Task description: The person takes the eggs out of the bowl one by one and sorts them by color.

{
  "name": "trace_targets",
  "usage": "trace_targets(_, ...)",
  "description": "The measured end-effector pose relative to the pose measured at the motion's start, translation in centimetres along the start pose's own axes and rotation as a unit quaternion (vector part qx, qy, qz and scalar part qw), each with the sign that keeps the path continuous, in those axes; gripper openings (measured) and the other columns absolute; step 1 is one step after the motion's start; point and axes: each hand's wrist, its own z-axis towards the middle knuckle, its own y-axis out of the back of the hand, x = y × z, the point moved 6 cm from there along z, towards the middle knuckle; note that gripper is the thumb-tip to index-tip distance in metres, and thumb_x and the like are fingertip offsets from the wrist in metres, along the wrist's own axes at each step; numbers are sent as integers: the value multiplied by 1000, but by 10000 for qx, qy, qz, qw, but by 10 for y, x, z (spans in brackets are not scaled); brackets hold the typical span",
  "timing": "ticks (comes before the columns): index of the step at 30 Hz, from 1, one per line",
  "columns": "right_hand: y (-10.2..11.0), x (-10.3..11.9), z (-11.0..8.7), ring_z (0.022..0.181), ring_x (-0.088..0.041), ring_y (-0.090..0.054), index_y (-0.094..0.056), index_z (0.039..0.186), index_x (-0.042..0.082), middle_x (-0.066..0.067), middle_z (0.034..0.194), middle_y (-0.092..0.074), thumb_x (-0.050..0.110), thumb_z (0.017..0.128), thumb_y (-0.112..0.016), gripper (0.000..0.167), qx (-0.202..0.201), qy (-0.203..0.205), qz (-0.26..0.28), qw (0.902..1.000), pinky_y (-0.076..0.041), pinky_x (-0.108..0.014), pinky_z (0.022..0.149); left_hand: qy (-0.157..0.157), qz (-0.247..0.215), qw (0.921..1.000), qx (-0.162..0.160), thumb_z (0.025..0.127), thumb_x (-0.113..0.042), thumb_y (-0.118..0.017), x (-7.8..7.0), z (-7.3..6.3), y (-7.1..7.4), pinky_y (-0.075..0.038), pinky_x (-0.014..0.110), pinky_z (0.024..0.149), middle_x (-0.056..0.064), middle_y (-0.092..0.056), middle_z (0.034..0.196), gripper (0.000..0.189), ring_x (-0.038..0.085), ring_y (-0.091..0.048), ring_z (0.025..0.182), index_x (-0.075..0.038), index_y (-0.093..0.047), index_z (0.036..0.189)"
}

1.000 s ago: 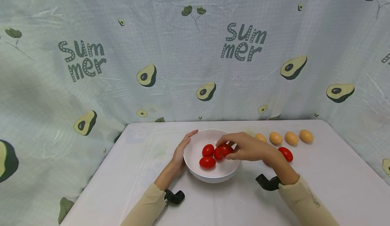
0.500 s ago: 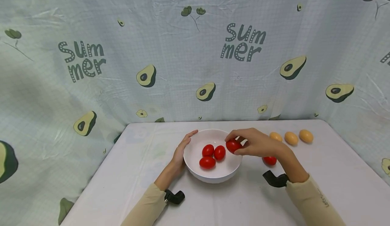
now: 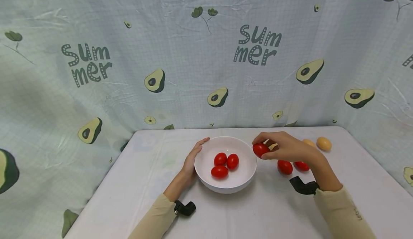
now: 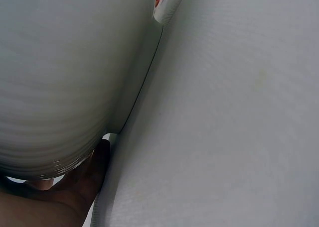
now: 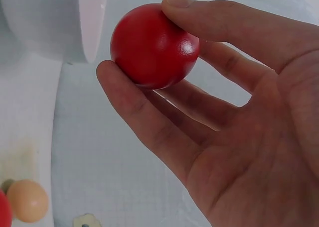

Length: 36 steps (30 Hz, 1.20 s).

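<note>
My right hand (image 3: pixel 284 146) pinches a red egg (image 3: pixel 261 150) between thumb and fingertips, just off the right rim of a white bowl (image 3: pixel 202 156). In the right wrist view that egg (image 5: pixel 154 45) is smooth and glossy, raised above the tabletop. Three red eggs (image 3: pixel 219 172) lie together inside the bowl. My left hand (image 3: pixel 191 162) rests along the bowl's left outer side, its fingers extended and reaching up to the rim. The left wrist view shows part of that hand (image 4: pixel 75 189) against the bowl's wall (image 4: pixel 65 77).
Two more red eggs (image 3: pixel 285 167) lie on the white table (image 3: pixel 155 181) right of the bowl, beneath my right forearm. Behind them sit light-brown eggs (image 3: pixel 324 143), some partly hidden by my right hand. A printed cloth (image 3: pixel 184 52) hangs behind the table.
My right hand has lifted the red egg out of the bowl and carried it right, past the rim. The left hand and bowl have stayed put.
</note>
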Motion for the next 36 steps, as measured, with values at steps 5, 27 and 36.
trace_targets(5, 7, -9, -8, 116, -22, -64, -64, 128, 21, -1, 127, -68, 22, 91, -77, 39, -34, -132, -72, 9999, -62, -33, 91, 16, -16, 10000, -1, 110, -30, -25, 1, 0, 0, -19, 50, 131, 1, -26, 171, 53, 29, -28, 157, -17, -38, 160)
trace_targets(27, 40, -50, -39, 116, -29, -62, -62, 131, 12, -12, 129, -66, 23, 91, -77, 44, -204, -749, 69, 9970, -60, -39, 88, 46, 42, 10000, -29, 110, -32, -25, 0, -2, 0, -19, 50, 131, 1, -27, 171, 52, 29, -29, 157, -21, -40, 159)
trace_targets(36, 47, -69, -52, 119, -37, -62, -59, 133, 7, -20, 133, -62, 20, 92, -73, 46, -247, -1114, 255, 9931, -63, -44, 83, 70, 55, 10000, -34, 110, -32, -26, 0, -2, 0, -19, 50, 131, 0, -26, 171, 52, 28, -28, 157, -22, -41, 158)
